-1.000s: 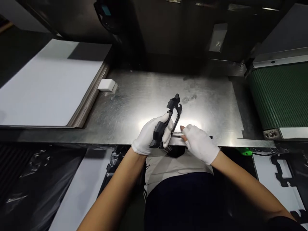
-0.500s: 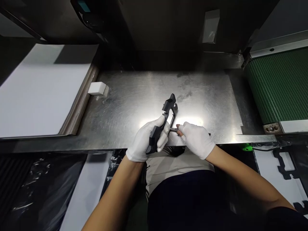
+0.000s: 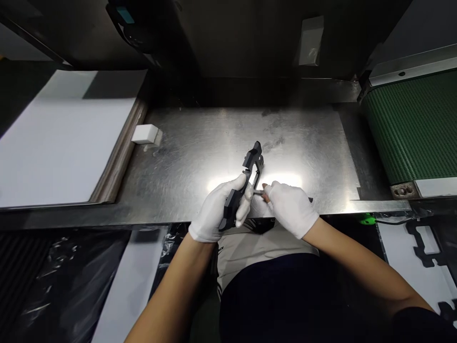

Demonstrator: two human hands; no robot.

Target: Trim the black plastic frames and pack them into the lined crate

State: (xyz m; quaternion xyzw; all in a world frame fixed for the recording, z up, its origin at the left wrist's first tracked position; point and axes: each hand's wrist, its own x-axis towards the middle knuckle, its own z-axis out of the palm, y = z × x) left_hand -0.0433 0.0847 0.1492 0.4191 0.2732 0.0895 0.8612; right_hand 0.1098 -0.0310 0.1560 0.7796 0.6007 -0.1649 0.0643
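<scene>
A dark, angular plastic part (image 3: 253, 157) is held upright at a slant above the metal table (image 3: 185, 157). My left hand (image 3: 217, 206), in a white glove, wraps round its lower half. My right hand (image 3: 291, 205), also gloved but with bare fingertips showing, pinches a slim metal tool (image 3: 258, 192). The tool's front end reaches the part beside my left fingers, where its tip is hidden. A dark end of the tool sticks out past the right side of my right hand.
A stack of white sheets (image 3: 71, 143) lies at the left, with a small white block (image 3: 144, 134) by its edge. A green conveyor belt (image 3: 417, 124) is at the right. Black cut-out pieces (image 3: 423, 245) lie on a white surface at lower right.
The dark part has turned slightly in my left hand, which has shifted a little to the right. My right hand keeps its pinch on the tool.
</scene>
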